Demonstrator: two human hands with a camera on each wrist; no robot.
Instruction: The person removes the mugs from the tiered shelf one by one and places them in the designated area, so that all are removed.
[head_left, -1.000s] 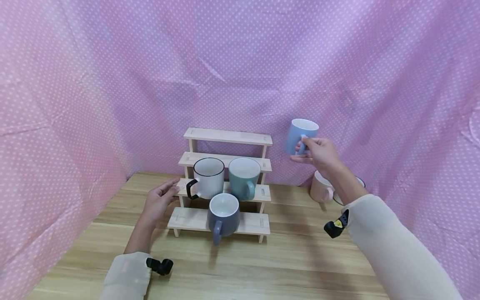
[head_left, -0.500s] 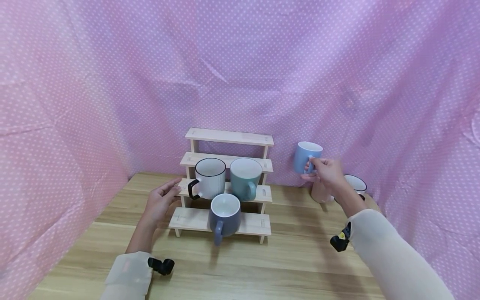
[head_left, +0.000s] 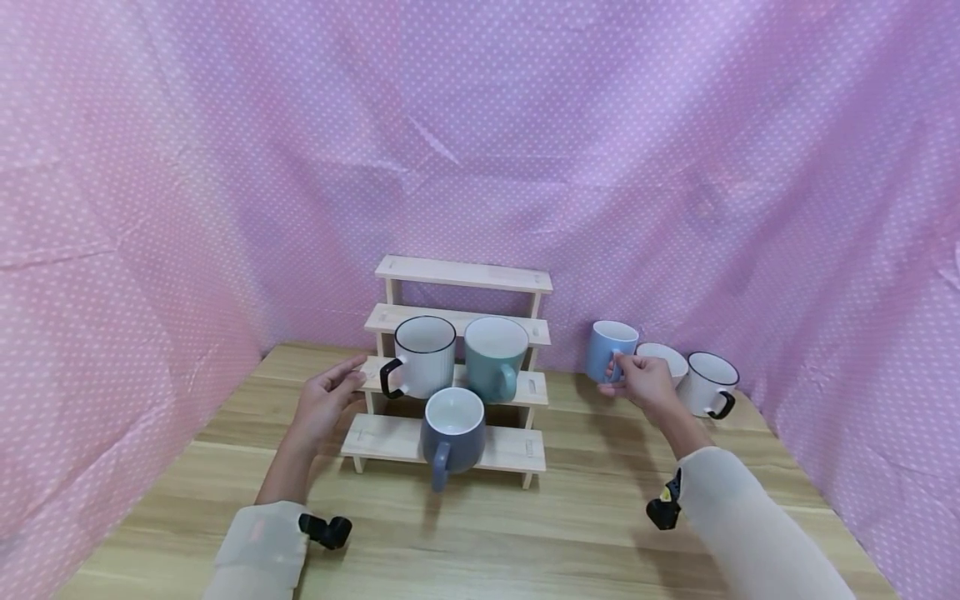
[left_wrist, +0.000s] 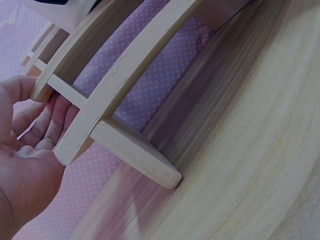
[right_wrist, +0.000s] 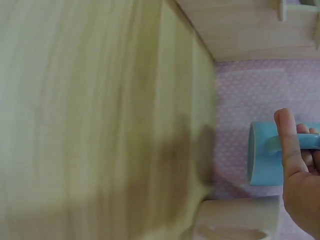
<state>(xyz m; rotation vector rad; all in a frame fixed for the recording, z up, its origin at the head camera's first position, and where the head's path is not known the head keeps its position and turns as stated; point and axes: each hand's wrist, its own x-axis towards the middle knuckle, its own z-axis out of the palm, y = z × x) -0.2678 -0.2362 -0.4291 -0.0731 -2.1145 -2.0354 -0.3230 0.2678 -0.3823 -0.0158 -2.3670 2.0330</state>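
blue mug is at the far right, upright and seemingly just above the tabletop; the right grip has its handle pinched, thumb and fingers nearly together. the left grip pinches the left end of the wooden rack. a swing to the right could knock the pale mug just beside it, and that one the black-rimmed white mug; a loose hold could tilt the base. a tug on the rack might topple the grey mug, whose handle juts past the near edge of the lowest shelf. dotted cloth hems the far edge; more room lies near and left.
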